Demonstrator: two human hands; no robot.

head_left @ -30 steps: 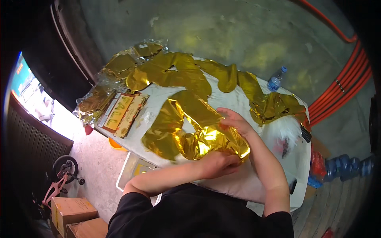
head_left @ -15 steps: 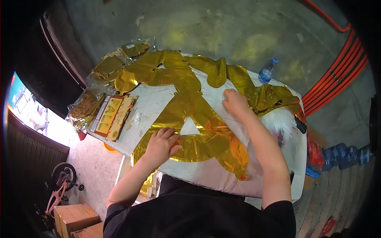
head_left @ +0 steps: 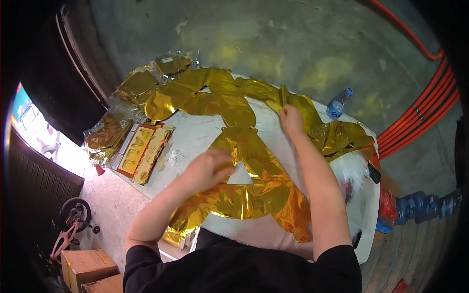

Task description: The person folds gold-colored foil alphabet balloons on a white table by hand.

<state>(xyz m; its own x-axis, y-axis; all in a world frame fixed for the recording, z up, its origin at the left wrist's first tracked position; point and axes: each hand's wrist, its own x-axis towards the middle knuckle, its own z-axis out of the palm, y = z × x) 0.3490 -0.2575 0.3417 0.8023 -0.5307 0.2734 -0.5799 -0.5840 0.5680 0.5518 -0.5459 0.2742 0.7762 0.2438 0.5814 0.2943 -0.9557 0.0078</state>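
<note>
Flat gold foil balloons lie across the white-covered table [head_left: 188, 134]. The nearest foil balloon [head_left: 254, 198] is A-shaped, with a triangular hole, and overhangs the front edge. My left hand [head_left: 210, 168], smeared by motion, is just over its left side; its fingers do not show clearly. Farther back, my right hand [head_left: 291, 119] is closed on the upturned edge of another foil balloon [head_left: 264, 91]. A third foil balloon [head_left: 207, 95] spreads at the back left, its lower end meeting the tip of the A-shaped one.
Clear bags of folded gold foil [head_left: 139, 83] and a flat printed package [head_left: 144, 151] are on the left. A blue-capped water bottle [head_left: 339, 103] stands at the back right, near crumpled foil [head_left: 344, 139] and white plastic wrap [head_left: 351, 171]. Cardboard boxes [head_left: 88, 266] sit on the floor.
My right hand has moved slightly away from me and taken hold of the far balloon's edge, lifting it. My left hand has risen and moved away from me. The A-shaped balloon has slid toward me.
</note>
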